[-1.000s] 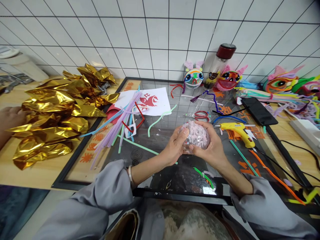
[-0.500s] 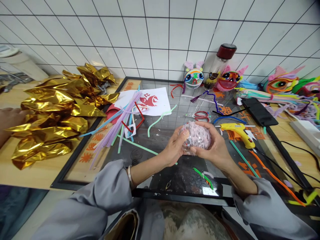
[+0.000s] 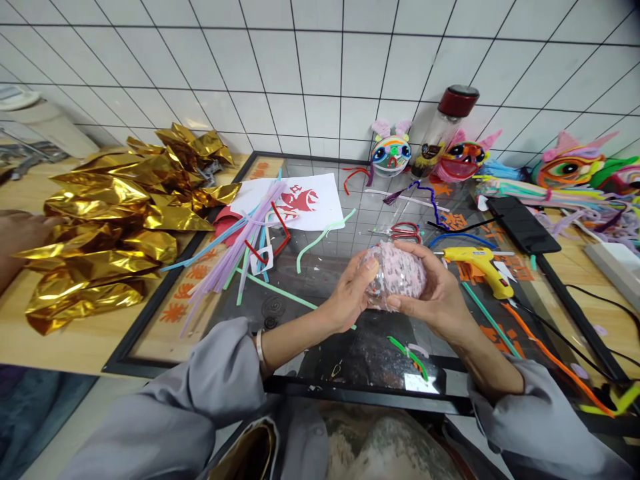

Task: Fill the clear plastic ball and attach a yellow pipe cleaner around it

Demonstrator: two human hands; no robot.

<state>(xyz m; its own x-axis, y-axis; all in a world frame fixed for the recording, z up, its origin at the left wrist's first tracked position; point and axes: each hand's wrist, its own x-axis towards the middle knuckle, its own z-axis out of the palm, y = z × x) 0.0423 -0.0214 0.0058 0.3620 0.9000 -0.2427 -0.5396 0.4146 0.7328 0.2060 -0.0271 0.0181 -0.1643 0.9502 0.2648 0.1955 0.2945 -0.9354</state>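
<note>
Between my two hands, just above the dark glass tabletop, is a clear plastic ball (image 3: pixel 400 270) partly covered with pale pink fuzzy strips. My left hand (image 3: pixel 354 293) grips its left side, thumb across the front. Round the right side curl the fingers of my right hand (image 3: pixel 440 287), its thumb low on the front. The ball's back and underside are hidden. Red-handled scissors (image 3: pixel 405 231) lie just behind it. A yellow hot glue gun (image 3: pixel 483 267) rests to the right of my right hand. A green pipe-cleaner piece (image 3: pixel 407 357) lies in front.
Crumpled gold foil (image 3: pixel 115 227) covers the left, with another person's hand (image 3: pixel 23 243) at its edge. Purple pipe cleaners (image 3: pixel 235 240) overlap white paper (image 3: pixel 327 200). Decorated animal heads (image 3: pixel 391 155) and a bottle (image 3: pixel 445 127) line the wall. A phone (image 3: pixel 525 223) lies right.
The whole view has shifted slightly. Both hands still hold the ball; my right hand's grip looks almost the same, with its wrist a little farther right.
</note>
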